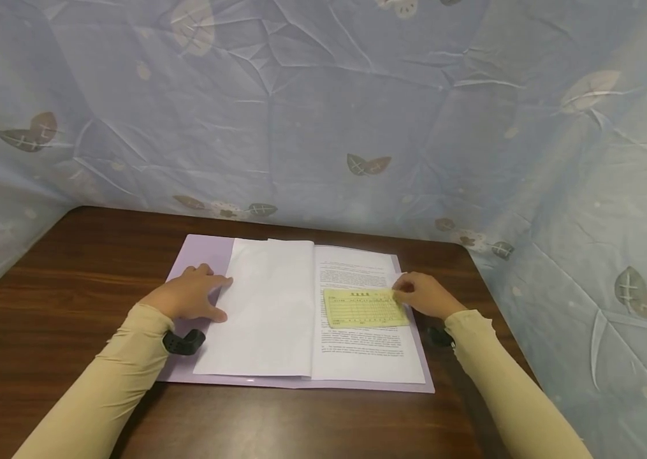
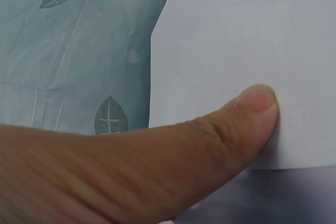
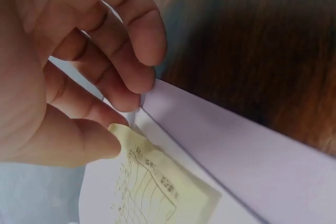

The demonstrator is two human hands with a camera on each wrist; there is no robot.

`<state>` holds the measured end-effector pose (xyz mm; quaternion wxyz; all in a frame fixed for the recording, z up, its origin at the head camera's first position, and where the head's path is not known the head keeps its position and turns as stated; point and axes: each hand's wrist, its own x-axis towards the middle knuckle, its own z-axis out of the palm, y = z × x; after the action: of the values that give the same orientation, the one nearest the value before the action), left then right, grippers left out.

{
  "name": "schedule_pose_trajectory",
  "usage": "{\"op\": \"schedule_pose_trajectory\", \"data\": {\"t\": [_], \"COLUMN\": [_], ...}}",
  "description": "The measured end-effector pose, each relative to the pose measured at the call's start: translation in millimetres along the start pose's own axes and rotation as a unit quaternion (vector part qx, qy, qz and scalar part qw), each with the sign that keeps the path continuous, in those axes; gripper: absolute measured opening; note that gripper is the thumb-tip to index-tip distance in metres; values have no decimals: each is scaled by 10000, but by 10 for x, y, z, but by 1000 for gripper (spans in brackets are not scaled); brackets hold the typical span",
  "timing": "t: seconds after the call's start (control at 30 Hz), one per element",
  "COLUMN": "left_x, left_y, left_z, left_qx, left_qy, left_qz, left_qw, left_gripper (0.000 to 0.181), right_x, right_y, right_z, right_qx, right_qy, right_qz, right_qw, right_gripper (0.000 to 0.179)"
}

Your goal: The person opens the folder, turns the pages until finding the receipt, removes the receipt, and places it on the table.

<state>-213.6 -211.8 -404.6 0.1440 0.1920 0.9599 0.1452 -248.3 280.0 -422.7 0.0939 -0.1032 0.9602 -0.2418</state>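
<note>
An open lilac folder (image 1: 204, 250) lies on the table with white sheets in it. The left page (image 1: 266, 306) is blank, and the right page (image 1: 366, 366) carries printed text. My right hand (image 1: 426, 295) pinches the right end of a yellow printed slip (image 1: 364, 309) between thumb and forefinger, over the text page. In the right wrist view the slip (image 3: 152, 182) bends up a little at the pinched corner. My left hand (image 1: 191, 293) rests on the left edge of the blank page with fingers spread, its thumb (image 2: 247, 111) on the paper in the left wrist view.
The dark brown wooden table (image 1: 231, 421) extends around the folder on all sides. A pale blue curtain (image 1: 300, 127) with leaf prints hangs behind the table and along both sides. Dark bands (image 1: 184, 342) sit on the wrists.
</note>
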Motion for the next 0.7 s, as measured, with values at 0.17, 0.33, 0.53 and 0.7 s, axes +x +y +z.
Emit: {"op": "schedule_pose_trajectory", "data": {"t": [0.17, 0.33, 0.53, 0.7], "left_x": [-4, -7, -12, -4], "left_y": [5, 8, 11, -12], "left_z": [0, -7, -10, 5], "left_qx": [29, 23, 38, 49], "left_qy": [-8, -18, -25, -52], "left_qz": [-21, -75, -98, -106], "left_qw": [10000, 10000, 9999, 9999], "left_gripper": [84, 84, 84, 84], "right_x": [8, 3, -2, 0], "right_y": [0, 35, 99, 183], "right_z": [4, 10, -11, -71], "right_qx": [3, -20, 72, 455], "right_qy": [72, 131, 174, 213], "right_qz": [229, 270, 184, -5], "right_qw": [9997, 9995, 9997, 9987], "right_gripper": [13, 11, 11, 12]}}
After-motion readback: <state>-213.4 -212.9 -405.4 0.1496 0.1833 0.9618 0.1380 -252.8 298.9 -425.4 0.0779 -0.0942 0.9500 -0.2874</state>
